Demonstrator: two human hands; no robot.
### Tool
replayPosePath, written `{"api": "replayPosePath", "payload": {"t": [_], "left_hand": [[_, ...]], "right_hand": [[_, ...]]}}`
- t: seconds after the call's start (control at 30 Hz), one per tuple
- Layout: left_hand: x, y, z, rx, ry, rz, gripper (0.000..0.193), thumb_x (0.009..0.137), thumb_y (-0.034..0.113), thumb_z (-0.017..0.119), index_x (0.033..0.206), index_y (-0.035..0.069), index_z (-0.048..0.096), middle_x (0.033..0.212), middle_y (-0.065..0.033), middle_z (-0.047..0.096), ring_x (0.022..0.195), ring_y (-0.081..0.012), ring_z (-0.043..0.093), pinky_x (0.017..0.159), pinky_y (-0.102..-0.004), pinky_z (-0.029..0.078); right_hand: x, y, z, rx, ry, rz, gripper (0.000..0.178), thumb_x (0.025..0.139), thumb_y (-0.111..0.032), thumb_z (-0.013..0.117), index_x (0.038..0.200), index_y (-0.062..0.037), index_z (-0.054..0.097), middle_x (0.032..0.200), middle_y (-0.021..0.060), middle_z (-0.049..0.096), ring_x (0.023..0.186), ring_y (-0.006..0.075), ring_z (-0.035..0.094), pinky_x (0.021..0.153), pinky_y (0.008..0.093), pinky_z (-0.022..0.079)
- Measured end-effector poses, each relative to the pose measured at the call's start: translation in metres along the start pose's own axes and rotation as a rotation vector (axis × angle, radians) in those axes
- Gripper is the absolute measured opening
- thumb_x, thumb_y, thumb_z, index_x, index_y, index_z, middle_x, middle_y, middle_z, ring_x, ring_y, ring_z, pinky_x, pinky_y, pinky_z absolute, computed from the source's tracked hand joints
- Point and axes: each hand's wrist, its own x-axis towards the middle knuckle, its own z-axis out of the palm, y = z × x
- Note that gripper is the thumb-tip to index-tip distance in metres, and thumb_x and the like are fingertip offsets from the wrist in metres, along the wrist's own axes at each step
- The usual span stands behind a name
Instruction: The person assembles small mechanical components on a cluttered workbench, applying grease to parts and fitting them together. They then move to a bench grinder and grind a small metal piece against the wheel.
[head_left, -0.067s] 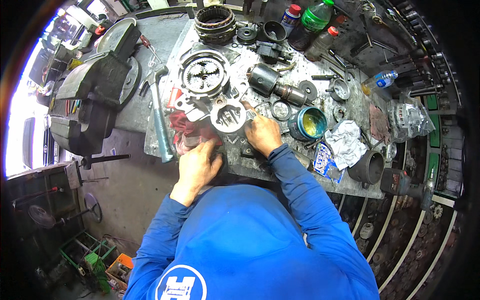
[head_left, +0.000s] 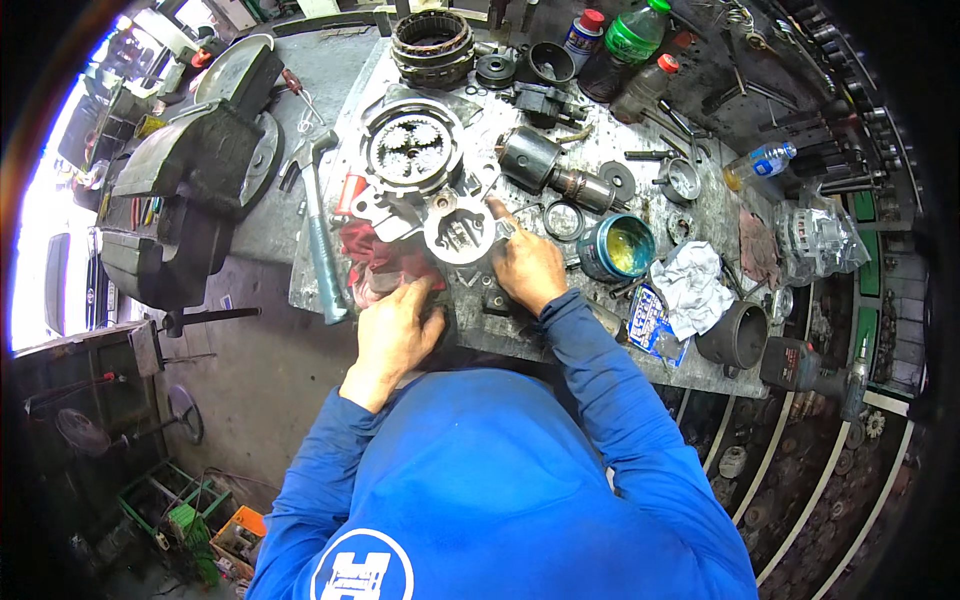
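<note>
We are in the middle of bench work on a round metal housing (head_left: 460,232), which lies flat on the steel bench (head_left: 640,130) just ahead of our fingertips. Our right hand (head_left: 528,268) rests at its right rim, index finger stretched out toward the upper edge of the part and the other fingers curled; whether they pinch some small piece we cannot tell. Our left hand (head_left: 398,328) lies closed over a dark part (head_left: 385,282) at the near edge of the bench, fingers together and pressing down, with a red rag (head_left: 372,248) just beyond the knuckles.

We judge the step to be fitting or checking something at the housing's rim while the left hand steadies the work. The next move likely calls for a fine, well-aimed touch of the index finger (the grease tin (head_left: 620,248) sits just right of the right hand, within easy reach). A hammer (head_left: 318,232) lies left of the left fingers.
</note>
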Motion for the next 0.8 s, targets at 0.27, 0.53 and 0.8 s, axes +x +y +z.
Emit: {"api": "replayPosePath", "payload": {"t": [0.27, 0.53, 0.8], "left_hand": [[-0.002, -0.001, 0.002, -0.027, 0.047, 0.048, 0.042, 0.085, 0.02, 0.078, 0.124, 0.008, 0.07, 0.098, -0.0121, 0.076, 0.084, -0.0327, 0.075, 0.074, -0.0428, 0.06], [0.0, 0.008, -0.003, -0.089, 0.057, 0.041, 0.039, 0.085, 0.02, 0.077, 0.122, 0.009, 0.071, 0.099, -0.0128, 0.076, 0.086, -0.0332, 0.075, 0.076, -0.0439, 0.06], [0.022, 0.015, 0.001, -0.95, -0.378, -0.533, 0.043, 0.096, 0.021, 0.075, 0.132, -0.001, 0.067, 0.096, -0.0089, 0.075, 0.07, -0.0124, 0.065, 0.064, -0.0315, 0.054]], "right_hand": [[-0.002, 0.003, 0.009, -0.012, 0.11, -0.095, 0.027, 0.087, -0.019, 0.07, 0.113, -0.0119, 0.072, 0.081, 0.0219, 0.072, 0.072, 0.0448, 0.071, 0.067, 0.0554, 0.057], [0.006, 0.01, 0.007, -0.097, 0.046, -0.217, 0.017, 0.087, -0.025, 0.073, 0.081, -0.0085, 0.076, 0.073, 0.0209, 0.07, 0.07, 0.0433, 0.071, 0.064, 0.0544, 0.057], [0.004, 0.006, 0.009, -0.056, 0.016, -0.138, 0.067, 0.082, -0.017, 0.074, 0.145, -0.0157, 0.051, 0.096, 0.0163, 0.074, 0.085, 0.0388, 0.074, 0.072, 0.0527, 0.059]]}}
